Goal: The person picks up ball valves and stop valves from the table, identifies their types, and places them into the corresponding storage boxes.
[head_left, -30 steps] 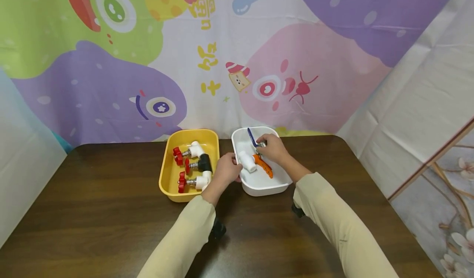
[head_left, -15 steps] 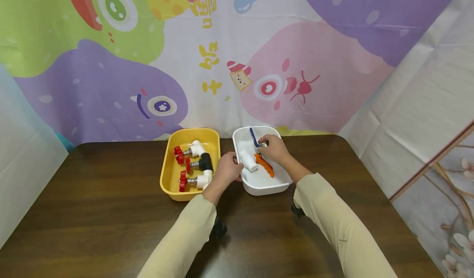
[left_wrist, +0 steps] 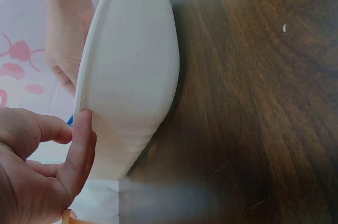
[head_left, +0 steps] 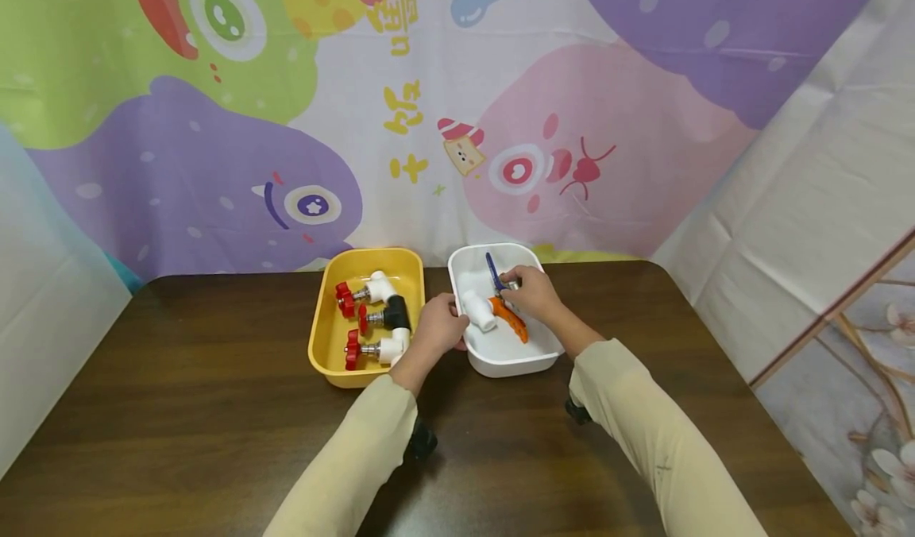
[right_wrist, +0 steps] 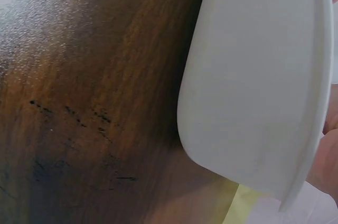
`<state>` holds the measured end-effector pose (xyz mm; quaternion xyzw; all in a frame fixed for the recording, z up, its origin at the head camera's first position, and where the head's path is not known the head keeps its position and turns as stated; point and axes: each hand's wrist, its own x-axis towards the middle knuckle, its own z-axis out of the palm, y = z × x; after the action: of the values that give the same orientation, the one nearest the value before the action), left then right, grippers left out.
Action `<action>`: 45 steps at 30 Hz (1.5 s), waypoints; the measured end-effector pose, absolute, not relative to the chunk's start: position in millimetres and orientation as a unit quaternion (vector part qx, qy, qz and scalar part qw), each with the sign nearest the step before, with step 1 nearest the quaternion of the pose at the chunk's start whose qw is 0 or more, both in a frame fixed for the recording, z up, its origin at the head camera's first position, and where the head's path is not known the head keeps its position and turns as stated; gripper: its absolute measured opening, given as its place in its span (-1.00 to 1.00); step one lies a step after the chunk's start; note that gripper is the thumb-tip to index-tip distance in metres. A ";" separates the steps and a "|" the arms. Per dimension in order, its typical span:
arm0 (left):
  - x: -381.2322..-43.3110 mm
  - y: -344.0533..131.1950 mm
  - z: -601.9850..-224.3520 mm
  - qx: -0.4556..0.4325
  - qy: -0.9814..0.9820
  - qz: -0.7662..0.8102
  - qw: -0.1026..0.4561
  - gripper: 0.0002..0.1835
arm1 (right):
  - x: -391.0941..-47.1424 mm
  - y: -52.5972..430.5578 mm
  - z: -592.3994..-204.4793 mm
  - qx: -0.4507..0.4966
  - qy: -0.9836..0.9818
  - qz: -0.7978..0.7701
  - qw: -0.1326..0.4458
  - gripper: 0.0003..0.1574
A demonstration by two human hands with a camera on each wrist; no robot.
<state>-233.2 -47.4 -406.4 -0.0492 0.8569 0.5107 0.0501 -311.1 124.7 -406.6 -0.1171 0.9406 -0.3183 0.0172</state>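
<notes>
In the head view my left hand (head_left: 438, 324) pinches the left rim of a white plastic bin (head_left: 511, 368). The left wrist view has the thumb on the inner side and the fingers (left_wrist: 79, 150) against the outer wall. Over the bin's right side, my right hand (head_left: 534, 295) grips a metal valve with a blue lever (head_left: 493, 271); the fingers cover most of its body. Beside it in the bin lies a white plastic pipe valve (head_left: 477, 311) with an orange handle (head_left: 509, 321). In the right wrist view, the bin wall (right_wrist: 253, 76) hides nearly all of the hand.
Left of the white bin stands a yellow bin (head_left: 323, 366) with joined white and black pipe fittings (head_left: 395, 314) and red handwheels (head_left: 352, 350). Both bins sit near the back edge of the dark wooden table (head_left: 214, 410), before a cartoon-printed curtain (head_left: 400, 140).
My right hand has shifted slightly right and toward me, and the blue lever has moved with it. The left hand keeps its place on the rim.
</notes>
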 end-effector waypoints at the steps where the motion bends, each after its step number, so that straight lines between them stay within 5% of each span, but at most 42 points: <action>1: -233.2 -47.5 -406.5 -0.049 0.857 0.511 0.050 -0.62 | -311.4 125.1 -407.8 -0.115 0.941 -0.319 0.019 -0.62; 45: -234.1 -47.1 -405.1 -0.059 0.855 0.510 0.066 -0.54 | -308.7 131.2 -429.0 -0.119 0.945 -0.304 0.001 -0.61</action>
<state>-234.1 -47.1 -405.1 -0.0590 0.8554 0.5103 0.0659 -308.7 131.2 -429.0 -0.1187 0.9453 -0.3037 0.0014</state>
